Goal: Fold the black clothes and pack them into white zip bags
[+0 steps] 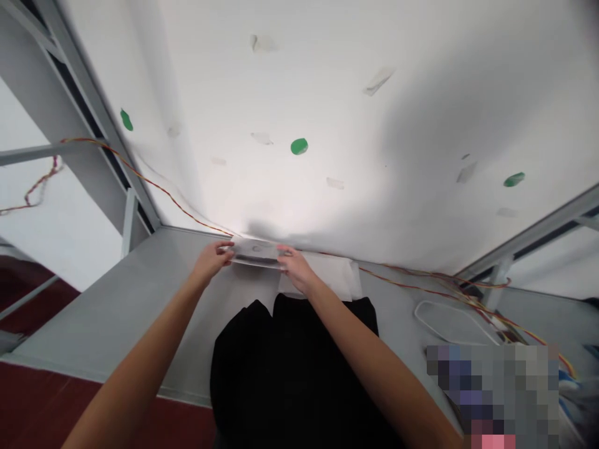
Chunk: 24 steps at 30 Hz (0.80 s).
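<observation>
Both my hands hold a small, flat, whitish translucent sheet point(256, 247) just in front of the white wall. A dark band and a faint round mark show on it. My left hand point(216, 257) pinches its left end between thumb and fingers. At the right end, the fingers of my right hand point(292, 265) are closed on the sheet. Several larger white sheets point(330, 274) lie on the grey ledge beside my right hand, partly behind my forearm. What the held sheet is made of I cannot tell.
The white wall point(224, 87) carries green stickers point(299, 146) and torn tape scraps point(379, 81). Twisted red-yellow wires point(168, 196) run along its foot. A metal frame point(93, 75) stands left. A pixelated patch point(496, 393) covers the lower right. The grey ledge point(112, 299) ends above a dark red floor.
</observation>
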Tool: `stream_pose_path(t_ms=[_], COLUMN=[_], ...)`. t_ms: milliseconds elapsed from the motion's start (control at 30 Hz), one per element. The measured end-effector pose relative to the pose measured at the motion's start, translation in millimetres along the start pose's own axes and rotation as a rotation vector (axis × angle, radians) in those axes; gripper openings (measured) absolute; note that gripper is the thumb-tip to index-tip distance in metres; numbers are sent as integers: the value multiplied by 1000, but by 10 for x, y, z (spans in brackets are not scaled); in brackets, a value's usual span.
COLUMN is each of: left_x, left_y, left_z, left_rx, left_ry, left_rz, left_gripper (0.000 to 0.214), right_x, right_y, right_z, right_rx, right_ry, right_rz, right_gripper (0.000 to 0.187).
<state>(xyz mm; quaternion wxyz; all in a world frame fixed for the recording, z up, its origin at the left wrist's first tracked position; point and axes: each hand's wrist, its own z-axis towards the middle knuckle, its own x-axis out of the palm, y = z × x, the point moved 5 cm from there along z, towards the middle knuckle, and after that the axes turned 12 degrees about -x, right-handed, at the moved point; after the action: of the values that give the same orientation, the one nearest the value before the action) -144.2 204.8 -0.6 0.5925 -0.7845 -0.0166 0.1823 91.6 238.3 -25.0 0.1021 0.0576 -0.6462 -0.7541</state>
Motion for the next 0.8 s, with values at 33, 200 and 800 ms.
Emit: stream_pose_path(t_ms=[33, 200, 800], left_x=[-3, 221, 2145], left_y=[-59, -203, 245], left_z=[-141, -1214, -2746], left_rx=[23, 183, 1151], left_ry=[16, 165, 73], left_rz=[-6, 39, 788], left_gripper=[62, 67, 12], right_x=[-62, -710, -1521], right_y=[90, 696, 243], right_z=[-102, -1214, -2982], right_rx=[4, -120, -448], right_ry=[-4, -20, 0], right_rz=[5, -76, -784], right_gripper=[42, 40, 24])
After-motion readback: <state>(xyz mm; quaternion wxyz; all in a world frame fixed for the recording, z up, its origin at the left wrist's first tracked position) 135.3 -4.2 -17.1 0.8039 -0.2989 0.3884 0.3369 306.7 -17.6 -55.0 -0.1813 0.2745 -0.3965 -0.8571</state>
